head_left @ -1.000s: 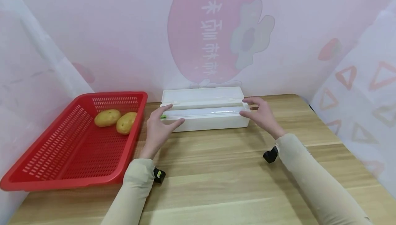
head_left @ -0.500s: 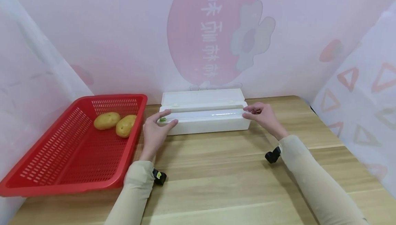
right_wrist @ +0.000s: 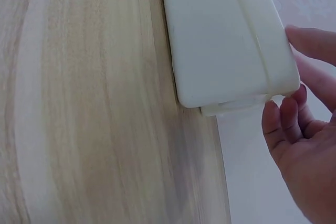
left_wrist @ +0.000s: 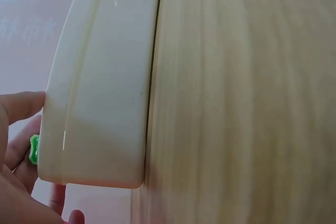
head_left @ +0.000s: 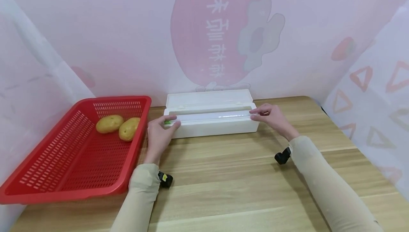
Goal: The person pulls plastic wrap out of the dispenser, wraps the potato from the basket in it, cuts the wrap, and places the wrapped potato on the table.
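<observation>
We see a long white box upright on the wooden tabletop, at its twelve o'clock edge, stretched from nine towards three. Its lid stands open at twelve; inside lies a glossy pale roll, a green piece at nine.

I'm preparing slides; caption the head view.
Left hand and right hand at opposite ends of an open oblong white plastic box; red perforated basket nearby.

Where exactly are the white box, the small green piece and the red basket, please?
White box (head_left: 217,128): head view, middle of its front wall.
Small green piece (left_wrist: 34,149): left wrist view, middle of its visible part.
Red basket (head_left: 96,161): head view, bare part of its floor.
</observation>
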A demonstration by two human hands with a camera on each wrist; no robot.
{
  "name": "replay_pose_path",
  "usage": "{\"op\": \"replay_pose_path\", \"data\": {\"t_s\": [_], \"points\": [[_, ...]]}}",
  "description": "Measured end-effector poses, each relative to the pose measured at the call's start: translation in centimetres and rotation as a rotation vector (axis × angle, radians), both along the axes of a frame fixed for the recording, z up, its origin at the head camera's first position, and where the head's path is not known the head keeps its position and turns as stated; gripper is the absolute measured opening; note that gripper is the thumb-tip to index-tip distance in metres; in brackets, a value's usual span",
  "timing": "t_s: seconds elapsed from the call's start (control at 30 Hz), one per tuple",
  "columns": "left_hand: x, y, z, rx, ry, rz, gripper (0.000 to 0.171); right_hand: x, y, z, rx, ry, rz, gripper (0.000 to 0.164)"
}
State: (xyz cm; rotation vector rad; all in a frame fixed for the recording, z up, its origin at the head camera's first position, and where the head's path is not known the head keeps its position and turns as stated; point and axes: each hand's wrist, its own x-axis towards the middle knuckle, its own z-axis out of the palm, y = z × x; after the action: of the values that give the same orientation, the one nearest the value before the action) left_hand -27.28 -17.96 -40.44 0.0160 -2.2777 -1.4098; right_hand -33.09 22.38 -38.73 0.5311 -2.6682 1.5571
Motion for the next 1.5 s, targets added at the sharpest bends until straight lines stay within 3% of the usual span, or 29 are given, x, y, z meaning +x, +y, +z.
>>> {"op": "replay_pose_path", "data": {"t_s": [0.13, 0.37, 0.6, 0.77, 0.93, 1.13, 1.5], "points": [[-0.2, 0.2, 0.0, -0.023, 0.032, 0.025, 0.015, 0.7, -0.4, 1.1, 0.002, -0.032, 0.028, 0.035], [-0.5, 0.6, 0.1, -0.057, 0.012, 0.102, 0.016, 2.3, -1.4, 3.0, 0.000, -0.044, 0.050, 0.027], [-0.7, 0.6, -0.1, -0.044, -0.005, 0.123, 0.015, 0.5, -1.1, 0.8, -0.072, -0.055, 0.005, 0.027], [-0.7, 0.6, -0.2, -0.022, -0.019, 0.116, 0.017, -0.4, -0.7, -0.3, -0.073, 0.000, -0.006, 0.030], [-0.8, 0.5, -0.2, -0.016, -0.014, 0.088, 0.021, -0.3, -0.6, -0.2, -0.049, 0.031, 0.001, 0.031], [-0.5, 0.6, 0.0, -0.053, -0.056, 0.059, 0.021, -0.2, -0.5, 0.1, 0.007, -0.003, 0.035, 0.033], [-0.7, 1.7, 0.6, -0.071, -0.123, 0.117, 0.022, -1.1, -0.4, 0.7, 0.033, -0.044, 0.099, 0.031]]}}
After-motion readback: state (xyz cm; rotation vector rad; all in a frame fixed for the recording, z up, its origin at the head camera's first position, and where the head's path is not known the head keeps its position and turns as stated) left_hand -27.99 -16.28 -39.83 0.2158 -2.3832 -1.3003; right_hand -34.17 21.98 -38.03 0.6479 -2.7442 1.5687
